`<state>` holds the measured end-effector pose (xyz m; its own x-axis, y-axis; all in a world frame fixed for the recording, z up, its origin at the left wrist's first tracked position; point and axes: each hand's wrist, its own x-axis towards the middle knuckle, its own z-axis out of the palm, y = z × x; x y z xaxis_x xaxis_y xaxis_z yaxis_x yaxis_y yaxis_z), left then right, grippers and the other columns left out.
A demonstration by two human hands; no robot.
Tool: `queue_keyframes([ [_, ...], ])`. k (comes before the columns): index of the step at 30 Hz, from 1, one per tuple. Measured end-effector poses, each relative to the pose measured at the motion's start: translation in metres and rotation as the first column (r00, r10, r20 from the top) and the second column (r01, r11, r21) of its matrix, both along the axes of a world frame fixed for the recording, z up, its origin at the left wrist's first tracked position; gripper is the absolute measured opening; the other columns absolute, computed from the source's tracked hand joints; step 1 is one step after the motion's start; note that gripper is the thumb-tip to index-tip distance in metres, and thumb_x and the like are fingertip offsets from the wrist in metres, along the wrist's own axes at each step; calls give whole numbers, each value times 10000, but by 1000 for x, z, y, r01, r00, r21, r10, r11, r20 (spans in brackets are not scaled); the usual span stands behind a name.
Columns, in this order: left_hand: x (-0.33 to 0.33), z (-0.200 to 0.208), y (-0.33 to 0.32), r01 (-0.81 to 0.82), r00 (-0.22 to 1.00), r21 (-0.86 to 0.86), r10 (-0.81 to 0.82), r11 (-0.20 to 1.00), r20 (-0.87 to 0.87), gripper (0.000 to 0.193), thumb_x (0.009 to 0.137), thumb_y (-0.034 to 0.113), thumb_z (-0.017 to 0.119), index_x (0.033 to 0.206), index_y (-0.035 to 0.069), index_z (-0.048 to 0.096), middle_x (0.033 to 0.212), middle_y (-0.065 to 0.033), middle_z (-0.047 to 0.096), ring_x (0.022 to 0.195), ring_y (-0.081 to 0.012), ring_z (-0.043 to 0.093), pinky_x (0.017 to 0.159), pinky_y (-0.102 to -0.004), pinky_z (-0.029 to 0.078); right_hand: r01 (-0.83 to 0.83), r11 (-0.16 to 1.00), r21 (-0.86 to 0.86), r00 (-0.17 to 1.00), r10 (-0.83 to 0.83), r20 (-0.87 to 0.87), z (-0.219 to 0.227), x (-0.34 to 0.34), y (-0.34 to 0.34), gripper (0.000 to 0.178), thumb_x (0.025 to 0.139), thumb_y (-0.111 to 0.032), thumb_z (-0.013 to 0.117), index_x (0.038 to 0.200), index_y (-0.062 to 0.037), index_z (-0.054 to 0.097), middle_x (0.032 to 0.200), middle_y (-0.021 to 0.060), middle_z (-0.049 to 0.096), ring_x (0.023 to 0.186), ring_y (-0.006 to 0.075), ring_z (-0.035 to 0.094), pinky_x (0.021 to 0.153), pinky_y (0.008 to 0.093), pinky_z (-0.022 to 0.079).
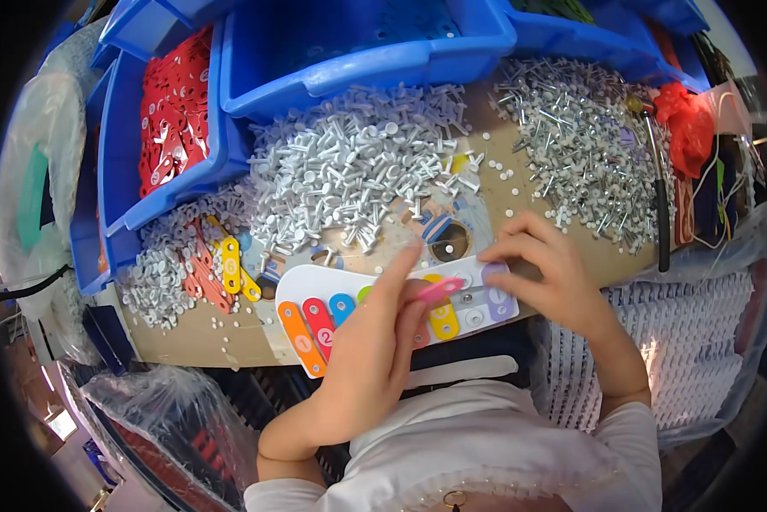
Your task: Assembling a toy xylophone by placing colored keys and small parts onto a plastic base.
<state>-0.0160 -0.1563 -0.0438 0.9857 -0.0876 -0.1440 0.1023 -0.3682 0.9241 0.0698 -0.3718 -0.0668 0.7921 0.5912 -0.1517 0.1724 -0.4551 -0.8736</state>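
Note:
A white toy xylophone base (315,282) lies at the table's near edge with orange, red, blue, yellow and purple bars on it. My left hand (379,341) is over its middle and pinches a pink bar (439,290) between thumb and fingers. At the right end of the base, my right hand (546,273) rests with its fingertips pressing on the purple bar (496,294). A pile of white plastic pegs (358,171) lies just behind the base.
A heap of metal screws (580,154) lies at the back right beside a screwdriver (661,205). Blue bins (349,51) stand behind, one (119,162) holding red bars. Loose red and yellow bars (217,264) lie at the left. Plastic bags hang below the table edge.

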Motion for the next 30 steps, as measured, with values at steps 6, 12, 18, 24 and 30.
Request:
queue_keyframes([
  [6,1,-15,-8,-124,752,551,-285,825,595,343,696,38,652,1025,-58,675,1058,-197,665,804,-279,635,688,-325,541,-55,995,-88,915,85,393,-4,-21,-15,467,643,-142,831,1080,-53,693,1075,79,575,1010,264,539,876,378,444],
  [12,-14,-35,-32,-136,661,686,-450,715,600,313,727,54,617,1011,-60,684,1070,-178,666,883,-258,612,704,-303,540,-58,995,-83,831,94,549,-4,-27,-8,385,677,-97,782,1048,-40,697,1105,77,618,1013,274,535,886,394,430],
  [18,-25,-41,-43,-163,701,694,-413,701,582,288,776,56,608,1032,-49,687,1086,-164,666,907,-248,608,731,-298,530,-86,985,-150,790,159,592,-6,-24,1,318,699,-55,730,1015,-34,701,1084,43,652,1008,271,541,902,388,402],
  [24,-34,-31,-38,-92,739,776,-480,624,473,319,787,66,642,1092,-22,669,1220,-148,616,1042,-271,566,809,-355,513,-122,977,-175,789,202,579,2,-20,-1,289,702,-42,716,991,-35,701,1066,45,656,986,270,551,907,396,397],
  [30,32,9,9,288,828,494,-472,821,303,349,752,97,686,1083,-11,661,1194,-125,632,1052,-277,612,872,-370,509,35,995,-96,835,23,550,-11,33,20,172,774,-51,700,936,-8,662,952,84,617,917,294,570,790,377,463],
])
